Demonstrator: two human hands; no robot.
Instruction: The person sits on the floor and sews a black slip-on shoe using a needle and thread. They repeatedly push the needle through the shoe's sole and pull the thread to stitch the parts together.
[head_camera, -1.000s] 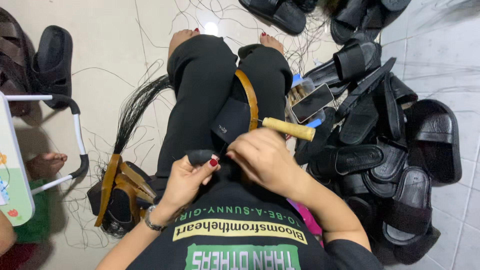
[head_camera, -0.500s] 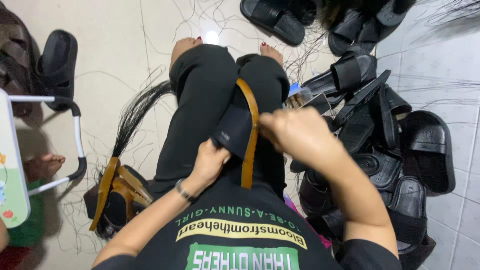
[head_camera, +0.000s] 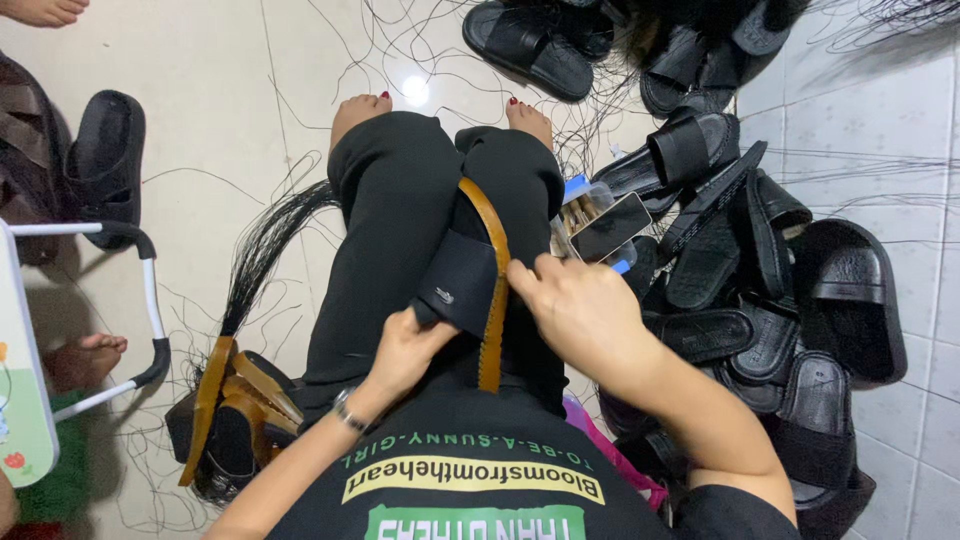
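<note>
The sandal, black strap over a tan sole, lies on your lap, sole edge up. Your left hand pinches the strap's lower edge; your right hand closes on the sole's rim. Keep the strap taut against the thigh and work along the rim evenly.

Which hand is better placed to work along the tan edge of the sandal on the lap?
Probably the right hand: its fingers already sit at the tan edge of the sandal, while the left hand grips the black strap from below, steadying it.
</note>
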